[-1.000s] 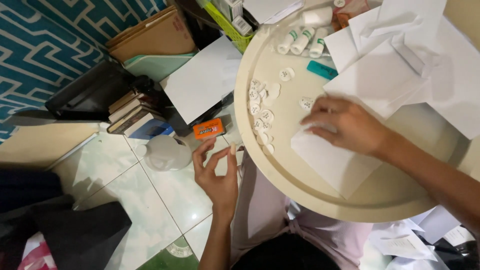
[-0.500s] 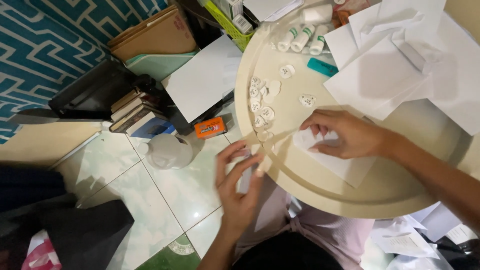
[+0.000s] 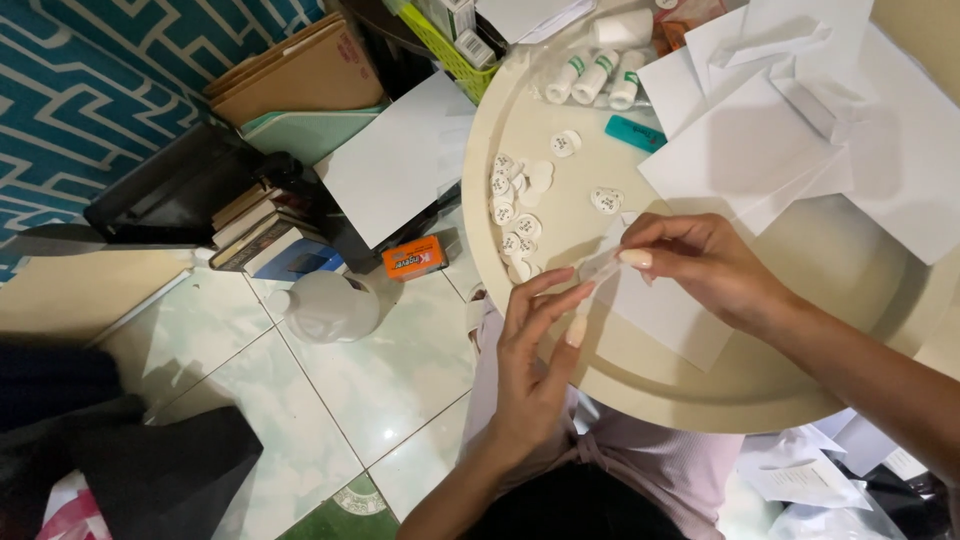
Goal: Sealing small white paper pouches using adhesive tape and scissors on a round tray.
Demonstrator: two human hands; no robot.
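— What have your hands got hold of?

— My right hand (image 3: 715, 265) pinches a small clear strip (image 3: 603, 264) between thumb and fingertips, the other fingers curled loosely. The strip sticks out toward my left, just over the near edge of the round cream tray (image 3: 800, 390).

— And the left?

— My left hand (image 3: 535, 340) is raised at the tray's rim, fingers long and only lightly bent, the tips meeting the free end of that strip. I cannot tell whether they actually grip it or only touch it.

— What lies under it?

— A white sheet of paper (image 3: 665, 315) flat on the tray, right below my right hand. Beyond the strip, toward the far side, sits a scatter of small white round tabs (image 3: 520, 215), near but apart from my fingers.
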